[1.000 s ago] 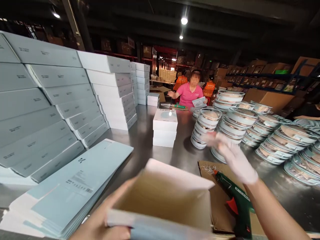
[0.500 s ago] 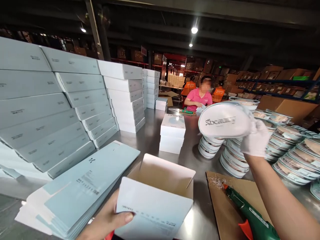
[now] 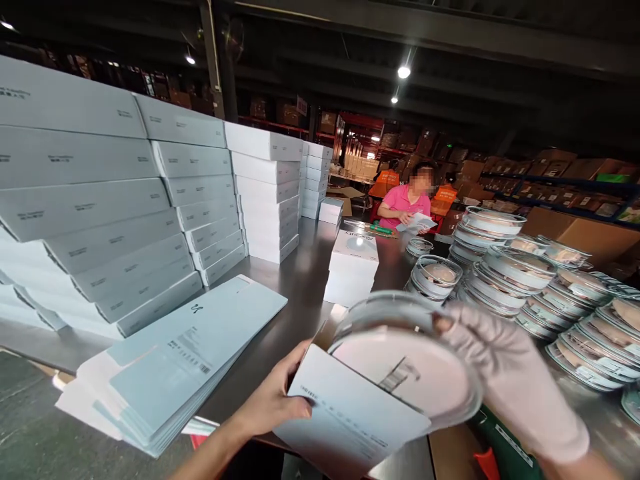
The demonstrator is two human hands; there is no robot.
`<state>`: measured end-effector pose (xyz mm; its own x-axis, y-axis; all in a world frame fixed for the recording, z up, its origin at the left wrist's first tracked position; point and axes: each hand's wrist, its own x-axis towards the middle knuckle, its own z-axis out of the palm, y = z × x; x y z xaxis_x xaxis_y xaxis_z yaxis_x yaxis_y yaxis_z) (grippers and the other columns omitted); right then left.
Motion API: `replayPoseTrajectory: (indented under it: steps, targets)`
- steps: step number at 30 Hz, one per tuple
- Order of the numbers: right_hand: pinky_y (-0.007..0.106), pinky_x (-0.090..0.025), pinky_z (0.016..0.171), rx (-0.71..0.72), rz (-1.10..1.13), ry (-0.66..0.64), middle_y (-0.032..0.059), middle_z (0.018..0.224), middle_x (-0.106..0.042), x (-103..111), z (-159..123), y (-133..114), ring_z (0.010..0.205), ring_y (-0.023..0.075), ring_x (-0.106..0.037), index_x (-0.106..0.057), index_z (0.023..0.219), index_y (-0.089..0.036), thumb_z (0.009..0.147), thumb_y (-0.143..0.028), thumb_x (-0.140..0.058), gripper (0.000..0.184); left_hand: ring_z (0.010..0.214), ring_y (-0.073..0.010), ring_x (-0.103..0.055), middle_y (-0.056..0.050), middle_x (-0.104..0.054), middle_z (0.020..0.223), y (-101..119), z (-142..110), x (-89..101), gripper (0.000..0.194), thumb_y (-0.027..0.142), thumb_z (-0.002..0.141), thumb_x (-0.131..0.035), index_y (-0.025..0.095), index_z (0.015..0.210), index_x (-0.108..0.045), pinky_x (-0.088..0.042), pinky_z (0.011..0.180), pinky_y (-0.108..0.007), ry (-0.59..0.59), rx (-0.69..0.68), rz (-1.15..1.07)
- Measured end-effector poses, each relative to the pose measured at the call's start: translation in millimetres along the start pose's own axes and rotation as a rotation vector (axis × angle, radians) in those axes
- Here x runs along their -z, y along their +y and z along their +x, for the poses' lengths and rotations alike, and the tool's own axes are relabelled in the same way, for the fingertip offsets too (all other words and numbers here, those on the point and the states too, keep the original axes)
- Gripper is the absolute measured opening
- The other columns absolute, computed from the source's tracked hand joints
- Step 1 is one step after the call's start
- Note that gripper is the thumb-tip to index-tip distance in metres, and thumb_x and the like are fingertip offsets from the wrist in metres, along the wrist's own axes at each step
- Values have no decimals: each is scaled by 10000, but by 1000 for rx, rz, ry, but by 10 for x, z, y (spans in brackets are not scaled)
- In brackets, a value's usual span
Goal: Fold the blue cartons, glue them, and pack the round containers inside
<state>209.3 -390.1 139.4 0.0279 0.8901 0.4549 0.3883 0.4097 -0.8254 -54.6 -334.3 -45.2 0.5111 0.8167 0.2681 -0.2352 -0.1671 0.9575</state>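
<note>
My bare left hand [image 3: 280, 393] grips the side of an open light-blue and white carton [image 3: 350, 420], thumb on its printed front panel. The carton is tilted, its mouth facing up. In my right hand [image 3: 505, 367], which wears a white glove, is a round clear plastic container [image 3: 425, 380] with a pale face and dark printing, smeared by motion. It leans at the carton's mouth, and the front panel hides its lower edge. My right fingers close on its far rim. Left of the carton lies a pile of flat light-blue carton blanks [image 3: 170, 360].
Stacked white boxes [image 3: 120, 200] rise on the left; two more boxes [image 3: 353, 267] stand mid-table. Several stacks of round containers [image 3: 505, 280] fill the right side. A green glue gun [image 3: 510, 440] lies partly under my right arm. Across the table sits a person in pink [image 3: 405, 203].
My right hand has brought the round container down and left from above the stacks to the carton's mouth. My left hand and the carton have shifted right in view.
</note>
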Motion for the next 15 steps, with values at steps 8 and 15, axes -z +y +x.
replayPoseTrajectory:
  steps: [8,15]
  targets:
    - [454,-443,1168,15,81,94,65,1523,-581,-489,-1003,1004,1435,325,-516,-611,1347,-356,934,-620,-618,489,1371,-423,-510,-198,-442,1577,-360,-324,7,961,699,796,-752,239,1563,-402,-441,1127,-535,230,-136,189]
    - [501,-520,1101,-77,18,246,62,1602,-497,-1132,-1228,1041,1426,372,-520,-616,1429,-335,1024,-526,-494,464,1419,-375,-450,-128,-438,1556,-133,-363,-184,463,603,1040,-414,258,1193,-682,-411,1143,-490,268,-305,353]
